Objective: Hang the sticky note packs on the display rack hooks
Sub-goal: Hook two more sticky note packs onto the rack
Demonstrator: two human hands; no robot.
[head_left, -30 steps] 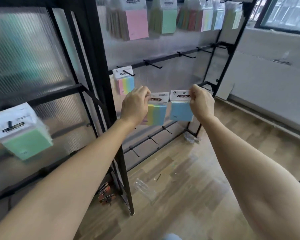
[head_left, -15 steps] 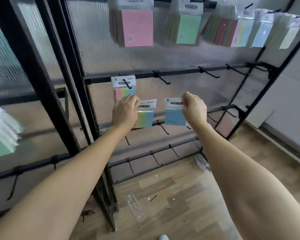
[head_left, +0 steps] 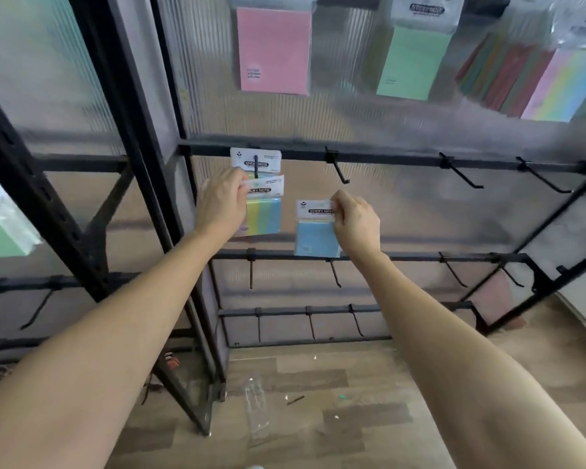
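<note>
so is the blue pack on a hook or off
Off. The right hand pinches the blue pack by its header card, below the empty hook, with a gap between them.

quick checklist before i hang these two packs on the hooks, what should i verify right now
1. Left grip: the left hand holds the striped pack by its header: ok.
2. Right grip: the right hand pinches the blue pack by its header: ok.
3. The empty hook above the blue pack is free: ok.
4. Blue pack's hole lined up with that hook: not ok, the pack sits below the hook's tip.
5. Striped pack's hole on the hook that bears the hung pack: cannot tell, blurred and partly behind the hand.
</note>
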